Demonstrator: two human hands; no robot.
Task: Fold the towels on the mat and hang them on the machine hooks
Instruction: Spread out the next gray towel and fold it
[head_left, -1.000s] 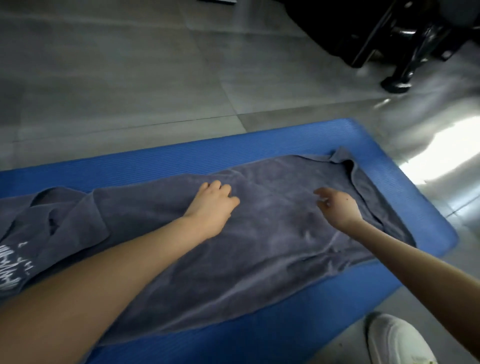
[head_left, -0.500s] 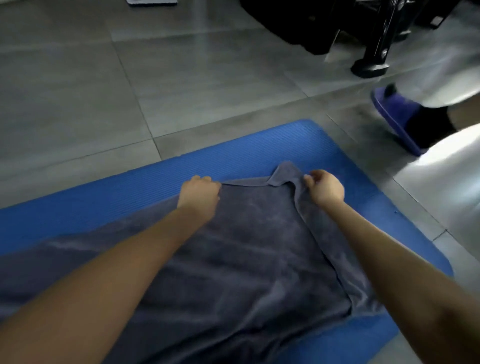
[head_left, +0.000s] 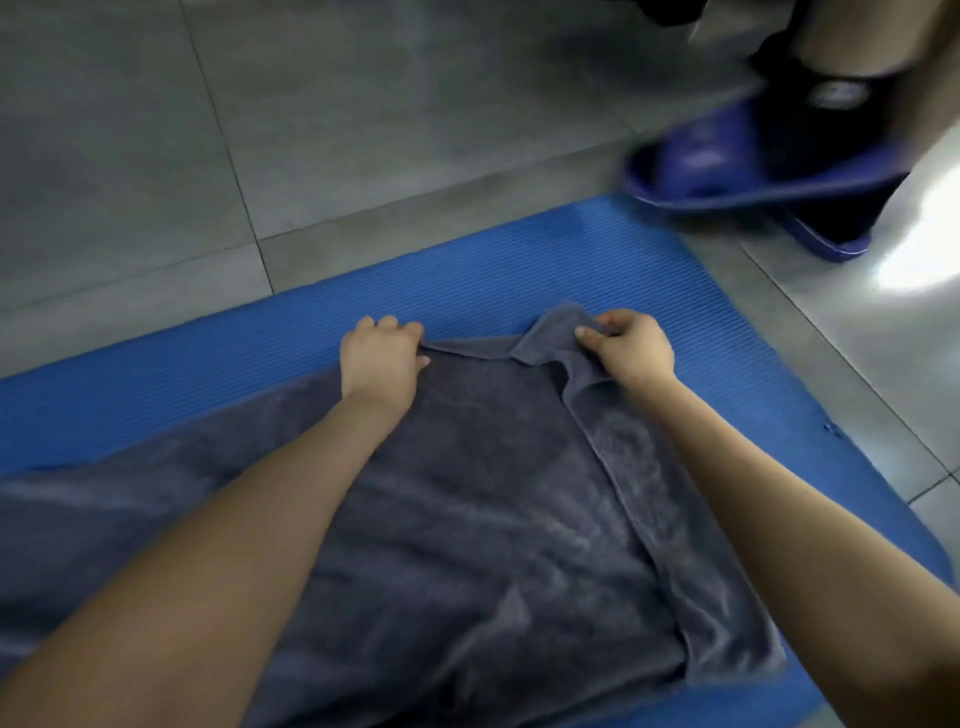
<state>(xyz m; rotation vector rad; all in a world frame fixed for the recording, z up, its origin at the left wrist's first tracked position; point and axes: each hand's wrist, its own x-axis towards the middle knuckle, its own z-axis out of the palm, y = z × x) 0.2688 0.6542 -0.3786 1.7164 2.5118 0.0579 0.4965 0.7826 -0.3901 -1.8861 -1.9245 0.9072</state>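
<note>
With my left hand (head_left: 382, 358) gripping the far edge and my right hand (head_left: 631, 345) pinching the turned-up far right corner of the grey towel (head_left: 493, 519) spread on the blue mat (head_left: 467, 270), I judge it soft, limp and best carried by its corners.

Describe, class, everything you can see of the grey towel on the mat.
The grey towel looks like soft, plush dark grey cloth. It lies mostly flat on the blue mat and runs out of view at the left and bottom. Its right edge is doubled over in a narrow strip, and the far right corner is rumpled and raised. The left hand grips its far edge, and the right hand pinches the raised corner.
</note>
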